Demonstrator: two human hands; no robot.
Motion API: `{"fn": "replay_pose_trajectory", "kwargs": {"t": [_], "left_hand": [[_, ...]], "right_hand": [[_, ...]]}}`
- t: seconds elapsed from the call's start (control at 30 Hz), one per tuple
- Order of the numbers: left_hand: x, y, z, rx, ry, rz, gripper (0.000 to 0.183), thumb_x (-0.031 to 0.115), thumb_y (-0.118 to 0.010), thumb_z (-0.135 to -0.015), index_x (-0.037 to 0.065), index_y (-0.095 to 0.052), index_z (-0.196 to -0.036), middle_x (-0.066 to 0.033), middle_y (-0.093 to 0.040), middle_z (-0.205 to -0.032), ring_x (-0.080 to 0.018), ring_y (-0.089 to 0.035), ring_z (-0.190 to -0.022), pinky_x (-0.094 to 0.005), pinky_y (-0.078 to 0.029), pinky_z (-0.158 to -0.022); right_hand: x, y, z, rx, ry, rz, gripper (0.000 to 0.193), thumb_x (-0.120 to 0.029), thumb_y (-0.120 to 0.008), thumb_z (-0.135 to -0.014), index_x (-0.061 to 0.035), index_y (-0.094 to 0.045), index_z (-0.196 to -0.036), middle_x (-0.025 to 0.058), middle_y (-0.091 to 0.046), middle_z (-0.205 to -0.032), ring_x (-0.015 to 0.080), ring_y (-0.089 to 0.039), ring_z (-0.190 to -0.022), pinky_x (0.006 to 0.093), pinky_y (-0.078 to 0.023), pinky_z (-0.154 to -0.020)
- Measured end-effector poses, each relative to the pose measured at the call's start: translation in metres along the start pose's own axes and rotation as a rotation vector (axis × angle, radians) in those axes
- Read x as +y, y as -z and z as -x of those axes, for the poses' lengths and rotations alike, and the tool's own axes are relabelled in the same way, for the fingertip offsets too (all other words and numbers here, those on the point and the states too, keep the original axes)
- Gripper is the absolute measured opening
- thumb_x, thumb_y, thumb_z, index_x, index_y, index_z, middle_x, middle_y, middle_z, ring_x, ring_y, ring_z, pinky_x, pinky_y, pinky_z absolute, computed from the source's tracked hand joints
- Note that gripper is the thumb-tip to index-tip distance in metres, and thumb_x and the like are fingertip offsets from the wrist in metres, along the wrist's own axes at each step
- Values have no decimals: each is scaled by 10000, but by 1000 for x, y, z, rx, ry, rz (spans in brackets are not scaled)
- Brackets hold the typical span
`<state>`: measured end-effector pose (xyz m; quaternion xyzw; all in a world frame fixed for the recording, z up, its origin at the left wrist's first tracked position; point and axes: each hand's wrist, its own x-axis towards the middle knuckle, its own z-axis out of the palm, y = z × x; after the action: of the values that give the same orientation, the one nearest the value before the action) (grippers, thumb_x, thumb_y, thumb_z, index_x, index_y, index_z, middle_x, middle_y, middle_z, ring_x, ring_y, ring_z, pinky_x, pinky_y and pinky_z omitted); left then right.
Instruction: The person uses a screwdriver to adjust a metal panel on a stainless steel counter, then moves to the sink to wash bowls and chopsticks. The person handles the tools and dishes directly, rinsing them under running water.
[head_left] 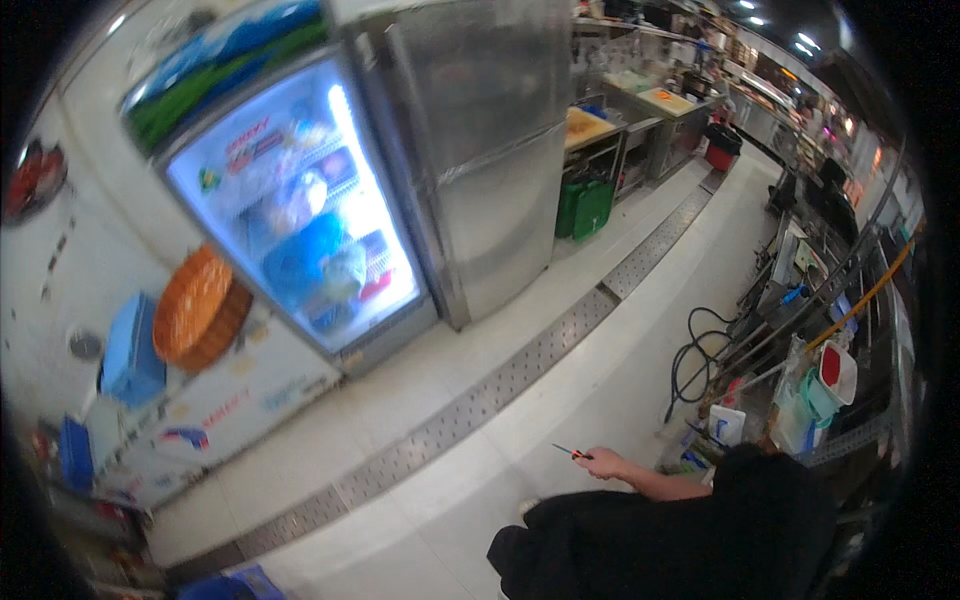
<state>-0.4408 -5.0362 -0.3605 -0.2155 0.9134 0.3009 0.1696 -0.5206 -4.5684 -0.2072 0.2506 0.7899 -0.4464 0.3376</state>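
My right hand (603,463) is closed round the handle of a screwdriver (573,453) with a dark, red and yellow grip. Its thin shaft points up and to the left, above the pale tiled floor and touching nothing. My bare right forearm (665,485) comes out of a short black sleeve at the lower right. Black clothing (650,545) fills the lower middle of the view. No part of my left hand shows. Beside the clothing a small pale shape (528,507) shows, too unclear to name.
A lit glass-door fridge (345,255) and a steel fridge (490,160) stand to the left. A perforated drain cover (470,415) crosses the floor. A black hose (690,365) lies coiled near cluttered racks on the right. A green bin (585,208) stands under the far counter.
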Motion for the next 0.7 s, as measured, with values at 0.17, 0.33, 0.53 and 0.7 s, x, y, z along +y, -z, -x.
{"fn": "replay_pose_trajectory", "kwargs": {"t": [0.17, 0.33, 0.53, 0.7], "left_hand": [[159, 10, -126, -192, -51, -228, 467, 359, -536, -984, -46, -660, -1179, -261, -672, -1157, -397, -659, -1085, -462, -529, -950], [292, -14, -284, -247, -78, -513, 526, 438, -532, -974, -31, -683, -1157, -272, -684, -1150, -417, -662, -1086, -489, -509, -959], [597, -68, -386, -228, -674, -707, 413, 398, -600, -956, 9, -700, -1053, -209, -723, -970, -400, -693, -945, -482, -540, -856], [912, -173, -399, -344, -859, -621, 407, 450, -599, -932, 60, -716, -939, -184, -731, -894, -417, -695, -911, -522, -539, -789]], "right_hand": [[-25, 99, -67, 233, -29, -285, 518, -541, -580, -958, -32, -672, -918, 52, -638, -677, 151, -596, -528, 319, -470, -478], [-9, 193, -177, 362, -125, -180, 543, -524, -576, -936, 12, -667, -942, 182, -699, -800, 345, -696, -731, 456, -531, -649], [-14, 339, -222, 815, -271, -254, 446, -410, -608, -933, 17, -635, -1056, 241, -703, -949, 416, -690, -965, 494, -535, -818], [-3, 474, -217, 998, -370, -569, 424, -281, -639, -915, 19, -542, -1198, 232, -713, -954, 408, -698, -936, 484, -535, -828]]}}
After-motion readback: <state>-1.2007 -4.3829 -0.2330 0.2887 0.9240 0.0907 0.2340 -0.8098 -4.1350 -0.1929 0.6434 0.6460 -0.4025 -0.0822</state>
